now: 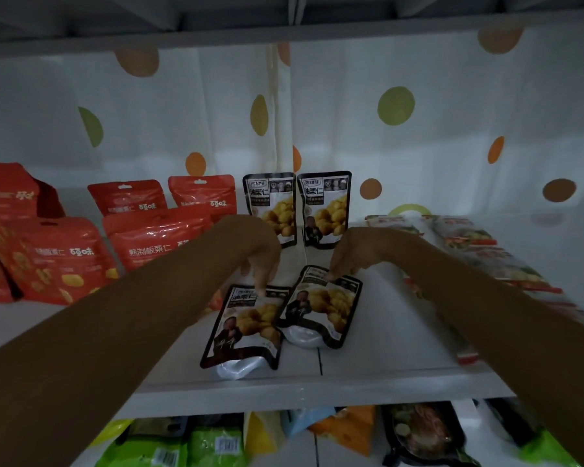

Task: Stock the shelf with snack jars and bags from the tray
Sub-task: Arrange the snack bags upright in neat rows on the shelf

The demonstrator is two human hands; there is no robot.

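Two black-bordered chestnut bags lie tilted on the white shelf board (391, 335), their silver bottoms toward me. My left hand (258, 251) reaches down and pinches the top edge of the left chestnut bag (243, 328). My right hand (354, 251) holds the top edge of the right chestnut bag (321, 308) with its fingertips. The two bags touch side by side. Behind them two more of the same bags (272, 203) (324, 207) stand upright at the back of the shelf. No tray and no jars are in view.
Several red snack bags (155, 241) stand to the left. Flat pale packs (479, 254) lie stacked on the right. A dotted white curtain (395, 106) backs the shelf. The shelf below holds green, orange and dark bags (216, 443).
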